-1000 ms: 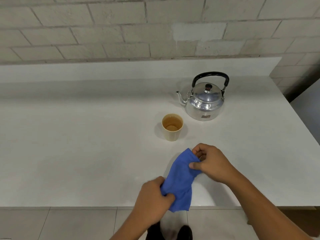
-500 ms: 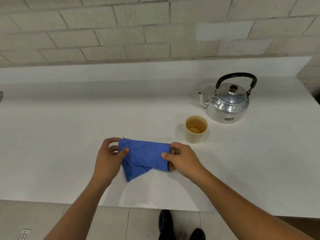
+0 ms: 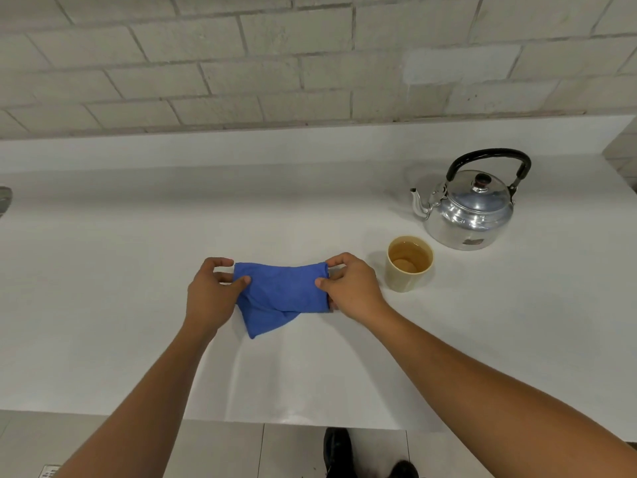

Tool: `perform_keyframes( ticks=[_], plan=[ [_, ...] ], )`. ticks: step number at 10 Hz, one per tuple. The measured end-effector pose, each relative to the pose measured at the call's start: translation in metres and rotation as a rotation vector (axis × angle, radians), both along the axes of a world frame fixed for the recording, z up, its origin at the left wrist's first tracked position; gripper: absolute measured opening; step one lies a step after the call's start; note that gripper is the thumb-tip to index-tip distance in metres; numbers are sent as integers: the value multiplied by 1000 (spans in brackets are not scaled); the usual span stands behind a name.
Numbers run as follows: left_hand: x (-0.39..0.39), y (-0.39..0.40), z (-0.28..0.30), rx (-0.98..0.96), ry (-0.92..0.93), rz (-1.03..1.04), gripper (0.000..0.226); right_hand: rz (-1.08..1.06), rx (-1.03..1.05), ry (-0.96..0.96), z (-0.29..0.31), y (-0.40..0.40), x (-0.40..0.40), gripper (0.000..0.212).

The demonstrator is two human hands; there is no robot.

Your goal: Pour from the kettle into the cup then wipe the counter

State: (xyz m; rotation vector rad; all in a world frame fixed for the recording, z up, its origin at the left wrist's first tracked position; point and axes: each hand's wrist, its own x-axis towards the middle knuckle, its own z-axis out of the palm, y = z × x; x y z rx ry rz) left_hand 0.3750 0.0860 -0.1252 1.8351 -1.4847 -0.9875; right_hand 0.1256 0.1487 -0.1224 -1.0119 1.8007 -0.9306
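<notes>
Hands: two, both bare, both over the middle of the counter (image 3: 103, 270).
Left hand (image 3: 210, 294): at 9 o'clock of the cloth, thumb and fingers pinching its left edge.
Right hand (image 3: 351, 288): at 3 o'clock of the cloth, thumb and fingers pinching its right edge.
Cloth (image 3: 282, 294): one, blue, folded, stretched between the two hands; lower corner drooping toward 7 o'clock; cannot tell whether touching the counter.
Cup (image 3: 410, 263): one, pale yellow, upright on the counter, just beside the right hand at its 2 o'clock; amber liquid inside, below the rim.
Kettle (image 3: 472, 208): one, shiny metal, upright, at 1 o'clock of the cup and near it, not touching; spout pointing toward 9 o'clock; black handle raised over the lid; one dark knob on the lid.
Counter: one, white, running wide left to right, with a low white upstand at 12 o'clock.
Wall (image 3: 275, 63): pale brick, behind the upstand.
Floor (image 3: 224, 450): grey tiles at 6 o'clock, under the counter edge.
Shoes (image 3: 337, 450): dark, at 6 o'clock; only partly in view, count unclear.
</notes>
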Motion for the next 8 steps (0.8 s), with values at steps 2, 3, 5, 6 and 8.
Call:
perform_keyframes(
  ticks=[2,3,5,6,8],
  plan=[
    [3,-1,-17,-51,-218,-135,44,87,-7,172,-15,-2,3,37],
    [6,1,-22,-120,-287,-183,43,112,-40,311,-18,0,4,43],
    [10,8,-21,-216,-319,-237,44,177,-106,452,-10,10,8,27],
    [6,16,-16,-294,-303,-321,36,202,-144,461,-5,22,10,21],
    [-25,42,2,-335,-294,-531,31,202,-188,507,6,57,-2,22]
  ],
)
